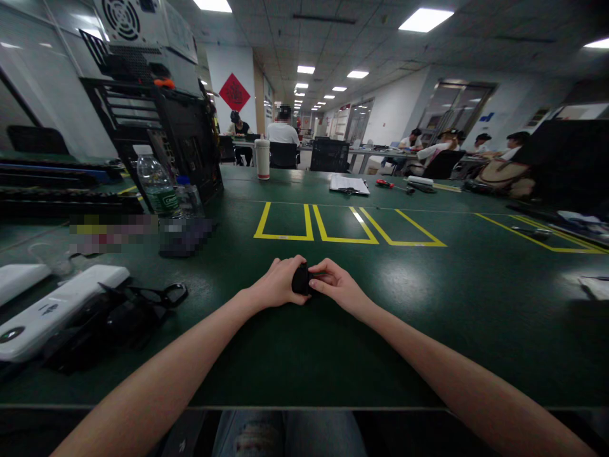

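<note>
My left hand [279,284] is closed around a small black object [301,279], thumb below and fingers above. The object looks short and rounded, but its kind does not show. From the other side my right hand [337,287] pinches at its right edge with thumb and fingertips. Both hands are low over the green table [304,362], in front of the yellow tape outlines [347,241]. My fingers hide part of the object.
At left lie a white device [71,311], black straps [128,311] and a plastic bottle [159,184] beside an open computer case [185,139]. Farther back are a white cup [262,158], a clipboard [349,185] and a red screwdriver [384,183]. Several people sit beyond.
</note>
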`<state>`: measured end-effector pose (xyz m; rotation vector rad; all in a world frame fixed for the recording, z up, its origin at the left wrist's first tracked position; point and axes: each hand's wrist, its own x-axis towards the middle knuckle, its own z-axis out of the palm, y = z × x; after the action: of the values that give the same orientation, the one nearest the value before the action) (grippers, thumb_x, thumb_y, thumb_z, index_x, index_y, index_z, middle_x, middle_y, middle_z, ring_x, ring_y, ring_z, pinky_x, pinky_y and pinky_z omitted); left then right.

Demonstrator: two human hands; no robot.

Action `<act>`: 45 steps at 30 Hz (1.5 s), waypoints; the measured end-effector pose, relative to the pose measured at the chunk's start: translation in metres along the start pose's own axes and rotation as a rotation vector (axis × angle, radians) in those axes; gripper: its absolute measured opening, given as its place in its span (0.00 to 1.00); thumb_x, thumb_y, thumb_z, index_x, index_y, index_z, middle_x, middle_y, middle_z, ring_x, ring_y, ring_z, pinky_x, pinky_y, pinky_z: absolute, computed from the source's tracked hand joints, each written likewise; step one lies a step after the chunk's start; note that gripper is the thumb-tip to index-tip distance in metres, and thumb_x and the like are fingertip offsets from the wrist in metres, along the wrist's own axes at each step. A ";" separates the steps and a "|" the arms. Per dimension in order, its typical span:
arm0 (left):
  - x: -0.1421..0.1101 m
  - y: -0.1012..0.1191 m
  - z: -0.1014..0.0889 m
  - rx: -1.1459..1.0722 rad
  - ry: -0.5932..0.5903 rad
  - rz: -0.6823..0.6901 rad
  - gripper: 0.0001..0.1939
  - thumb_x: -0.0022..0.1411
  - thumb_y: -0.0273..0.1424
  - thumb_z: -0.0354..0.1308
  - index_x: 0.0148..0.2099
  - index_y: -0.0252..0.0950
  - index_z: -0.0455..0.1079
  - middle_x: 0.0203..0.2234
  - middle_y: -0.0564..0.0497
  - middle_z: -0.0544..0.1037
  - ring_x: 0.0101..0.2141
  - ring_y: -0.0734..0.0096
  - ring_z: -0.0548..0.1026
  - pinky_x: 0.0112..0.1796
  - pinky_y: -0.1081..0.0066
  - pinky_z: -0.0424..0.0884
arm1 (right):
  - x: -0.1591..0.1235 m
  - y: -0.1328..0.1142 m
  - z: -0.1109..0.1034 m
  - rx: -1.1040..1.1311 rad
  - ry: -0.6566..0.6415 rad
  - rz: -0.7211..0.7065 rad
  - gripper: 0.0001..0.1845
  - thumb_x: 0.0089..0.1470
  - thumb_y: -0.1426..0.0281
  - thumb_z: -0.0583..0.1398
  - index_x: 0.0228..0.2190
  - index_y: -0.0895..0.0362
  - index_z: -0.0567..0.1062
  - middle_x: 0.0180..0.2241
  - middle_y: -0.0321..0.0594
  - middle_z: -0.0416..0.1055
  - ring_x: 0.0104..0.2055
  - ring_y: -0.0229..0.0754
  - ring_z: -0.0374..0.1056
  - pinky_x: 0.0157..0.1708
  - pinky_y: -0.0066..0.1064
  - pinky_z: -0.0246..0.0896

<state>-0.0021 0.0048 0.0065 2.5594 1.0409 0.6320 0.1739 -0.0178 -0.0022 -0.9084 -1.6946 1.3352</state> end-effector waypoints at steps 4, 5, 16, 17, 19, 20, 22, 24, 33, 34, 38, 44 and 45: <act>0.000 -0.001 0.000 -0.002 -0.002 0.000 0.26 0.42 0.38 0.59 0.43 0.37 0.56 0.36 0.49 0.68 0.38 0.62 0.67 0.38 0.65 0.56 | 0.003 0.002 -0.001 -0.030 0.018 0.010 0.15 0.45 0.69 0.58 0.38 0.55 0.62 0.40 0.39 0.62 0.42 0.40 0.63 0.43 0.38 0.60; 0.000 -0.002 0.000 -0.003 0.000 0.007 0.26 0.42 0.38 0.59 0.43 0.37 0.56 0.36 0.49 0.68 0.38 0.62 0.67 0.38 0.65 0.56 | 0.002 0.002 -0.001 -0.040 0.012 0.023 0.16 0.45 0.69 0.57 0.39 0.55 0.62 0.40 0.39 0.62 0.42 0.40 0.63 0.44 0.39 0.60; -0.001 -0.002 0.001 0.006 0.016 0.025 0.25 0.43 0.39 0.59 0.43 0.37 0.55 0.36 0.50 0.67 0.37 0.63 0.67 0.38 0.65 0.57 | -0.002 -0.002 -0.001 0.015 -0.020 0.020 0.13 0.46 0.68 0.57 0.36 0.55 0.63 0.39 0.37 0.63 0.42 0.40 0.64 0.42 0.38 0.61; -0.001 -0.002 0.001 0.006 0.018 0.025 0.25 0.43 0.39 0.59 0.43 0.37 0.55 0.36 0.49 0.67 0.37 0.63 0.67 0.38 0.65 0.57 | -0.001 -0.001 -0.001 0.009 -0.011 0.019 0.13 0.46 0.68 0.57 0.36 0.55 0.63 0.40 0.37 0.63 0.42 0.40 0.64 0.43 0.39 0.60; -0.001 -0.002 0.001 0.002 0.016 0.026 0.25 0.43 0.39 0.59 0.43 0.37 0.56 0.36 0.50 0.68 0.37 0.63 0.67 0.38 0.65 0.57 | -0.001 0.000 -0.001 -0.013 0.004 0.026 0.14 0.46 0.68 0.57 0.37 0.55 0.62 0.40 0.38 0.62 0.43 0.40 0.63 0.44 0.39 0.59; -0.001 -0.003 0.001 0.000 0.015 0.026 0.25 0.43 0.39 0.59 0.43 0.37 0.56 0.36 0.50 0.68 0.37 0.63 0.67 0.38 0.65 0.57 | 0.000 0.000 -0.001 -0.023 0.009 0.035 0.16 0.46 0.68 0.57 0.38 0.55 0.62 0.41 0.39 0.62 0.43 0.40 0.63 0.44 0.39 0.59; 0.000 -0.003 0.001 -0.001 0.016 0.026 0.25 0.43 0.39 0.59 0.43 0.37 0.56 0.36 0.50 0.68 0.37 0.63 0.67 0.38 0.65 0.57 | 0.000 -0.001 -0.002 -0.040 0.004 0.052 0.17 0.46 0.69 0.57 0.40 0.55 0.61 0.42 0.39 0.61 0.43 0.40 0.62 0.45 0.39 0.58; 0.000 -0.003 0.002 0.000 0.018 0.025 0.26 0.42 0.38 0.59 0.43 0.37 0.55 0.36 0.50 0.68 0.37 0.64 0.67 0.38 0.65 0.57 | -0.001 -0.002 -0.003 -0.042 -0.022 0.053 0.17 0.46 0.69 0.57 0.40 0.55 0.62 0.41 0.39 0.62 0.44 0.40 0.62 0.45 0.40 0.58; 0.001 -0.002 0.002 0.010 0.017 0.016 0.26 0.42 0.39 0.59 0.43 0.37 0.56 0.35 0.49 0.67 0.36 0.63 0.67 0.38 0.65 0.57 | -0.002 -0.003 0.001 -0.010 -0.014 -0.004 0.11 0.47 0.69 0.57 0.35 0.55 0.62 0.38 0.37 0.63 0.42 0.40 0.64 0.42 0.37 0.61; 0.001 -0.002 0.001 0.006 0.017 0.021 0.26 0.42 0.39 0.59 0.43 0.37 0.56 0.35 0.50 0.67 0.36 0.63 0.67 0.38 0.65 0.57 | -0.002 -0.003 0.001 -0.019 -0.011 0.000 0.11 0.47 0.69 0.56 0.35 0.55 0.63 0.38 0.37 0.62 0.42 0.40 0.64 0.42 0.37 0.61; 0.000 -0.002 0.000 -0.005 0.003 0.018 0.25 0.43 0.38 0.59 0.42 0.37 0.56 0.35 0.50 0.68 0.36 0.63 0.67 0.38 0.65 0.57 | -0.001 -0.006 0.000 -0.054 0.008 0.021 0.15 0.46 0.70 0.57 0.38 0.55 0.62 0.41 0.38 0.61 0.44 0.41 0.62 0.44 0.38 0.60; 0.000 0.001 -0.002 -0.013 -0.020 -0.009 0.25 0.43 0.37 0.59 0.43 0.37 0.56 0.36 0.49 0.68 0.37 0.62 0.67 0.38 0.65 0.56 | -0.004 -0.008 -0.002 -0.026 -0.046 0.035 0.17 0.44 0.71 0.58 0.38 0.56 0.62 0.41 0.38 0.62 0.44 0.40 0.62 0.45 0.39 0.59; 0.000 0.002 -0.002 -0.012 -0.018 -0.015 0.25 0.43 0.37 0.59 0.43 0.37 0.56 0.36 0.49 0.68 0.37 0.62 0.67 0.38 0.64 0.56 | -0.004 -0.007 -0.002 -0.014 -0.048 0.026 0.17 0.44 0.71 0.59 0.38 0.55 0.62 0.41 0.38 0.62 0.45 0.40 0.62 0.44 0.38 0.60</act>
<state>-0.0021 0.0038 0.0087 2.5403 1.0461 0.6084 0.1765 -0.0221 0.0048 -0.9160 -1.7357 1.3745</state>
